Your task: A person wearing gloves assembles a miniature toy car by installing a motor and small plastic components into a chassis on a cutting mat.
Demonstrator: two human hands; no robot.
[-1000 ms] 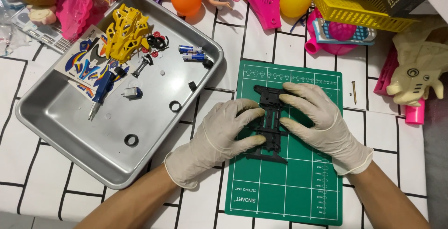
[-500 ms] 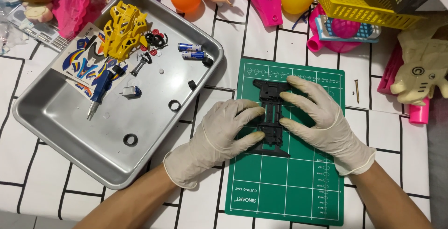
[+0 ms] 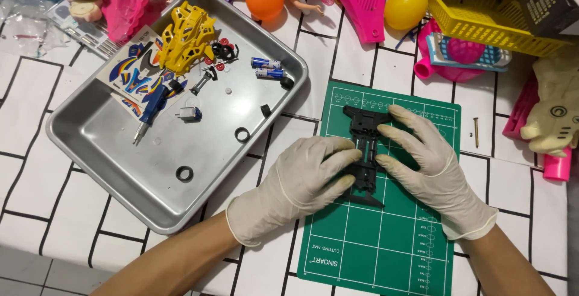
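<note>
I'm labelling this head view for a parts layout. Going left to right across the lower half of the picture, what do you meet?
Metal tray → black ring lying in the tray → gloved left hand → black toy car frame on the green cutting mat → gloved right hand → small nail on the tiled table.

Both gloved hands press on a black toy car chassis (image 3: 364, 154) lying on a green cutting mat (image 3: 386, 235): left hand (image 3: 298, 187), right hand (image 3: 431, 169). A metal tray (image 3: 120, 151) sits beside the mat on the counter (image 3: 36, 169).
</note>
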